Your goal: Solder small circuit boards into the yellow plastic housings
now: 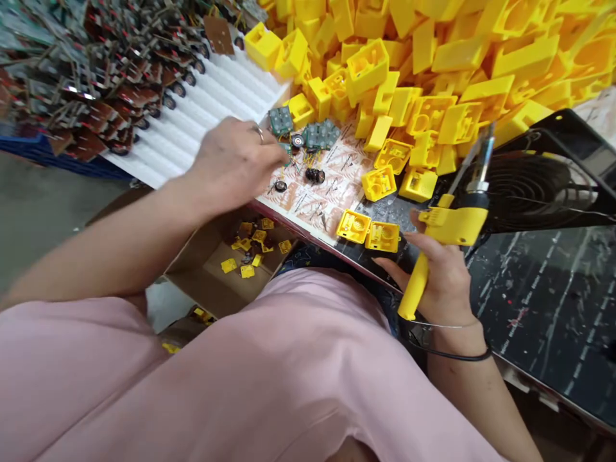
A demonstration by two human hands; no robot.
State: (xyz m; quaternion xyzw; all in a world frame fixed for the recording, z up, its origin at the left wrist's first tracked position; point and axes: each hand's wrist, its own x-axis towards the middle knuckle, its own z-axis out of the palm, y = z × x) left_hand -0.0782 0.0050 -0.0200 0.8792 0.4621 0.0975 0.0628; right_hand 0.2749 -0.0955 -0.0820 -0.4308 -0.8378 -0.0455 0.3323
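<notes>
My left hand [240, 160], a ring on one finger, reaches over the left part of the worktop. Its fingers are curled together on a small green circuit board [287, 151] with thin wires, partly hidden by the fingertips. Beside it lie more green circuit boards [322, 135] and small round black parts [314, 175]. My right hand [445, 279] grips a yellow soldering gun [455, 224], its metal tip pointing up and away from me. Just left of that hand, two open yellow plastic housings [353, 226] sit side by side at the table's front edge.
A large heap of yellow housings [433, 51] fills the back. Brown circuit boards with wheel-like black parts [120, 96] are piled at left on ridged white foam [216, 90]. Below the edge stands a cardboard box [202, 263] holding yellow pieces. A black fan [529, 179] stands at right.
</notes>
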